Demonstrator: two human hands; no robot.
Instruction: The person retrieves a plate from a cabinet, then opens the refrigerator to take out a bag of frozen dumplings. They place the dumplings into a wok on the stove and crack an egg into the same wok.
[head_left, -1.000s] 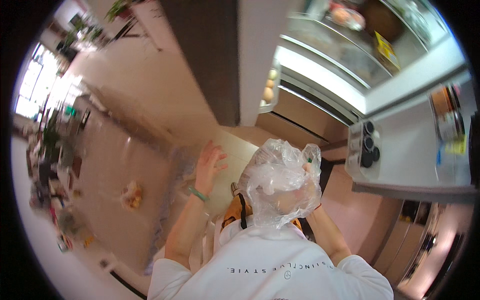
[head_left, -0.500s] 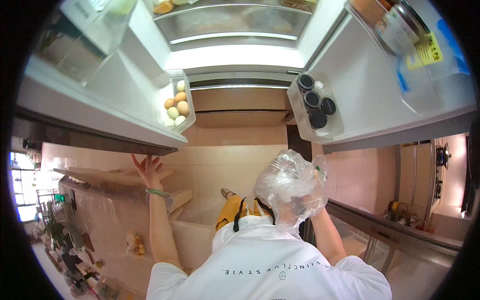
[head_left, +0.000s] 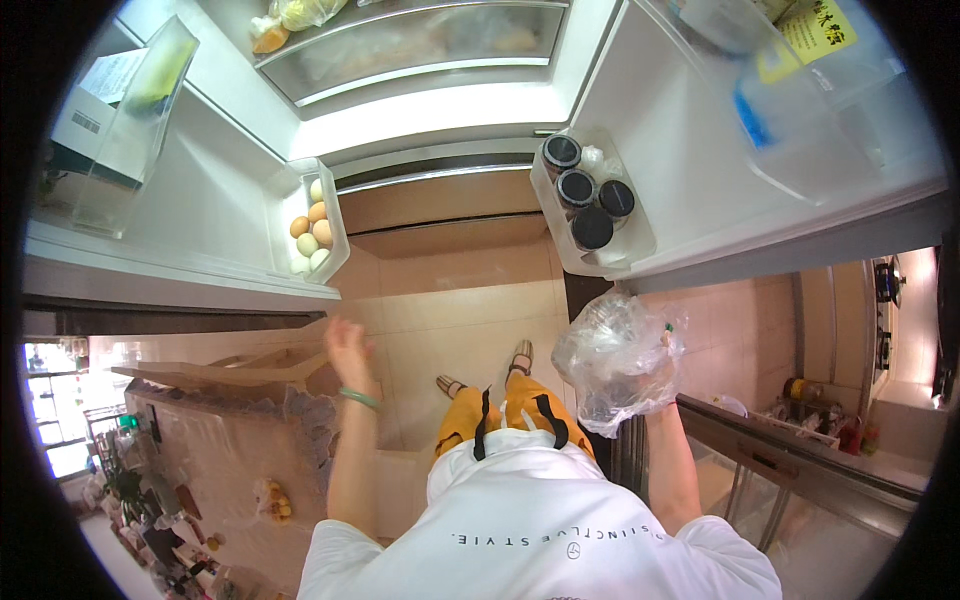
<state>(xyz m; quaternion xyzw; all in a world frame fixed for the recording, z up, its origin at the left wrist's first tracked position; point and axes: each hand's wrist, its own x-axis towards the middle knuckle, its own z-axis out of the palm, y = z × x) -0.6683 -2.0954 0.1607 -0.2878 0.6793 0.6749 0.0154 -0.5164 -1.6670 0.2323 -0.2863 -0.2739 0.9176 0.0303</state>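
Observation:
My left hand (head_left: pixel 348 348), a green bangle at its wrist, is raised beside the lower edge of the left refrigerator door (head_left: pixel 215 265). It holds nothing; its fingers are slightly smeared but look apart. At the right, a crumpled clear plastic bag (head_left: pixel 612 360) hangs from my right hand (head_left: pixel 657 402), which is closed on it and mostly hidden by the plastic. What the bag contains, if anything, I cannot make out. The right refrigerator door (head_left: pixel 720 225) stands swung out beyond the bag.
Several eggs (head_left: pixel 307 242) sit in the left door's bin; black-lidded jars (head_left: pixel 591 228) fill the right one. A clear drawer (head_left: pixel 420 60) shows inside the refrigerator. Left is a plastic-covered table (head_left: pixel 220 440); on the right, a dark-railed glass panel (head_left: pixel 770 460).
My left hand has come away from the left door's edge, moving right and slightly down. The bag and my right hand have shifted right. The whole view has turned a little.

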